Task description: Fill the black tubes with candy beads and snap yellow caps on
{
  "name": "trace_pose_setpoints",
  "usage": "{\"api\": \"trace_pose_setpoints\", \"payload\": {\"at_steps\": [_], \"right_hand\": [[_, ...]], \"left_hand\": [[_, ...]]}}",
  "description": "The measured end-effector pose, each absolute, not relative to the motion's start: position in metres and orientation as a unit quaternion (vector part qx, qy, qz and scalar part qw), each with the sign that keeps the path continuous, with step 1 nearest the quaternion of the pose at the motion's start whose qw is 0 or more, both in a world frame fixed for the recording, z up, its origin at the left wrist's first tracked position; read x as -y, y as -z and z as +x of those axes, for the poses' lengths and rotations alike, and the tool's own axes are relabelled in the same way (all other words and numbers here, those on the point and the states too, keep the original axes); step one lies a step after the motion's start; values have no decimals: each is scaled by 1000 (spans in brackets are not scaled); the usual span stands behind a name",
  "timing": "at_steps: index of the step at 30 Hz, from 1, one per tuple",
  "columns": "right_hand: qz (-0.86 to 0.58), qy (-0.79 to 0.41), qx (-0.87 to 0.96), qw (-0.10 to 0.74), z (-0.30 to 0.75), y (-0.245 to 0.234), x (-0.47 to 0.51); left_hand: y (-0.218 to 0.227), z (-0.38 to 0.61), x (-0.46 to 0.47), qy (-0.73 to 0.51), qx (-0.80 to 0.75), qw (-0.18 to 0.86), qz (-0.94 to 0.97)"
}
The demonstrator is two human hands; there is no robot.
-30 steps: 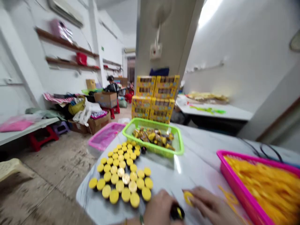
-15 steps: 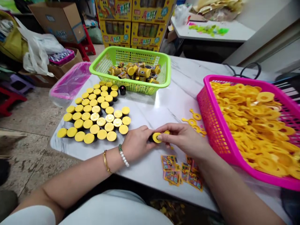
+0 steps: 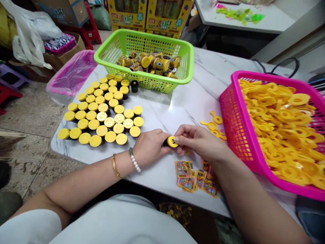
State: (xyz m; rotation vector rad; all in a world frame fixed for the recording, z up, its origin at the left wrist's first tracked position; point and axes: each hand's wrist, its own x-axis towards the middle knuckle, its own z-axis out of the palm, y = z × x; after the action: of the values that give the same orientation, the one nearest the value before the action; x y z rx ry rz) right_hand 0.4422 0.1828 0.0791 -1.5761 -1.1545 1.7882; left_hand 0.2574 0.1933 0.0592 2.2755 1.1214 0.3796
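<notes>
My left hand (image 3: 149, 146) is closed round a small black cup (image 3: 166, 142) standing on the marble table (image 3: 188, 101). My right hand (image 3: 200, 141) pinches a yellow ring lid (image 3: 172, 141) on top of that cup. Left of the hands stand several rows of yellow-capped cups (image 3: 104, 112), with one uncapped black cup (image 3: 134, 85) at the back. Loose yellow ring lids (image 3: 214, 124) lie just beyond my right hand. Small printed stickers (image 3: 196, 179) lie near the table's front edge under my right wrist.
A green basket (image 3: 142, 40) of unfinished cups sits at the back. A pink basket (image 3: 237, 135) full of yellow ring lids stands on the right. A pink tub (image 3: 69, 78) hangs off the left edge. Yellow cartons (image 3: 149, 13) and boxes stand behind on the floor.
The view dropped from the room down to the table. My hands stay together on the cup and lid, and the view has shifted slightly since half a second ago.
</notes>
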Motion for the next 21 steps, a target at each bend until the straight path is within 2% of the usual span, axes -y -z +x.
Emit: {"api": "trace_pose_setpoints", "payload": {"at_steps": [9, 17, 21], "right_hand": [[-587, -614, 436, 297, 435, -79, -177], [-580, -614, 454, 284, 438, -82, -178], [-576, -610, 460, 290, 437, -82, -178]], "left_hand": [[-59, 259, -192, -151, -429, 284, 844], [-60, 259, -193, -151, -423, 282, 848], [-68, 256, -192, -168, -398, 327, 841]]}}
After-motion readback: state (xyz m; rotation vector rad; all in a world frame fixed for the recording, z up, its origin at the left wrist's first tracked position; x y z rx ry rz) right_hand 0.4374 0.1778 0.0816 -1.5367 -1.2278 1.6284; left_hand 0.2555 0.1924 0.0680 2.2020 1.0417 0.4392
